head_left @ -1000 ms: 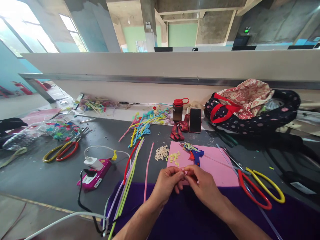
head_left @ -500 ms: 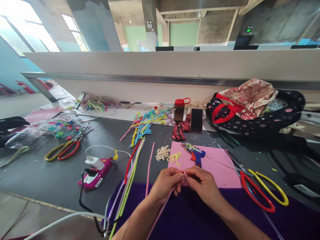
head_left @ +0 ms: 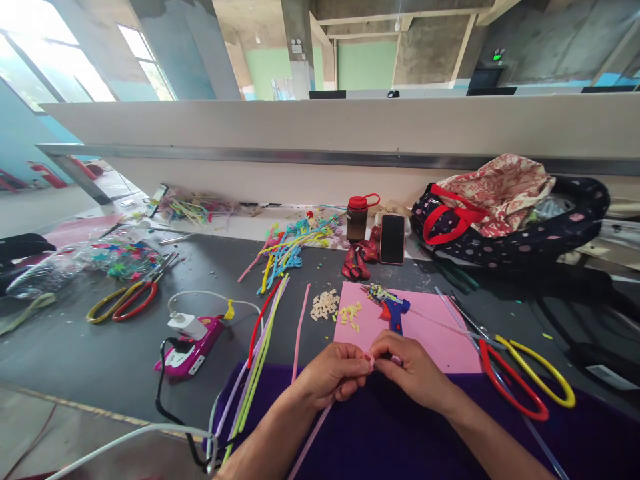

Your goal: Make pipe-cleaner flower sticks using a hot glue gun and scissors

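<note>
My left hand [head_left: 334,375] is closed, its thumb and fingers pinching a pink pipe cleaner [head_left: 314,435]. The tip of that stem is curled into a small loop between my fingertips, and its long tail runs down toward my lap. Opposite it, my right hand [head_left: 407,368] pinches the same curl from the right side. Just behind my hands lies a pink sheet [head_left: 440,333] bearing a blue glue gun [head_left: 397,312] and small yellow pieces [head_left: 350,313]. Cream-coloured pieces [head_left: 325,305] are heaped left of the sheet. Another pink pipe cleaner [head_left: 301,327] lies left of my hands.
Long scissors [head_left: 515,373] lie at right, a second pair [head_left: 133,299] at left. A magenta power strip [head_left: 193,353] with cables and several loose pipe cleaners [head_left: 265,347] are on the left. Behind stand a bottle [head_left: 357,220], a phone [head_left: 393,240] and a fabric bag [head_left: 510,220].
The curled tip of the pink pipe cleaner has turned slightly and shows more as a loop. My left fingers have curled in more, and my right fingers have shifted their grip.
</note>
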The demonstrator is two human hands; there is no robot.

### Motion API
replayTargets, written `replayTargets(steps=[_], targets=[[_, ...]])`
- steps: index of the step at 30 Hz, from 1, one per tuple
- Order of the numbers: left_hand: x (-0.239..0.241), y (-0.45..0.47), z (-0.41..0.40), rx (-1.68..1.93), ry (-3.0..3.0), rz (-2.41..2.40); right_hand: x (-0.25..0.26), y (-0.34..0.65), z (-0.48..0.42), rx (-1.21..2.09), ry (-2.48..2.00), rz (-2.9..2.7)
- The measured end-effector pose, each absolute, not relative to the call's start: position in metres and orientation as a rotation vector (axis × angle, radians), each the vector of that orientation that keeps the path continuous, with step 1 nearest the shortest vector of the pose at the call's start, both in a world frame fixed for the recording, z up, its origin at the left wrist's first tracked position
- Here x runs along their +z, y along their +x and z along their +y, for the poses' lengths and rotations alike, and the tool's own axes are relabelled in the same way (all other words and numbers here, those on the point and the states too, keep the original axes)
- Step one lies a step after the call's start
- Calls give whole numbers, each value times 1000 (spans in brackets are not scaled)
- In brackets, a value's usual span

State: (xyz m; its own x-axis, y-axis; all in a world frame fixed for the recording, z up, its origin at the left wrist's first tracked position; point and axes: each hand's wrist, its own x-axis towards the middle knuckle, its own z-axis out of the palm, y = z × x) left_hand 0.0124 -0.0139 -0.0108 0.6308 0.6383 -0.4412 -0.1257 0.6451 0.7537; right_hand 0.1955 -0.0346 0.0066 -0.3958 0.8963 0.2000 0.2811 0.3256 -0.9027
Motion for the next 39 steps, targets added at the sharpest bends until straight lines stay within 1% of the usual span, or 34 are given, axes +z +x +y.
replayTargets(steps=[4,7,9,13,18,22,28,30,33,39], targets=[[-9,11,-14,342,711,643,5,196,-36,1185,-976,-1866],[-10,9,-14,296,688,583,7,197,-36,1173,-854,-1928],[-10,9,-13,305,682,578,8,197,-35,1161,-871,-1915],[-10,11,-13,375,745,645,7,197,-35,1125,-1011,-1883],[-11,19,-19,616,1023,956,5,198,-34,1115,-1254,-1896],[-9,22,-22,578,1097,1022,1,197,-34,1218,-1356,-1811],[-4,19,-18,650,901,861,3,199,-32,1617,-1187,-1450],[-4,19,-17,675,868,854,5,198,-31,1641,-1131,-1388],[-5,19,-16,721,857,853,5,196,-32,1592,-1096,-1402],[-4,24,-20,772,985,957,-1,191,-34,1601,-1155,-1368]])
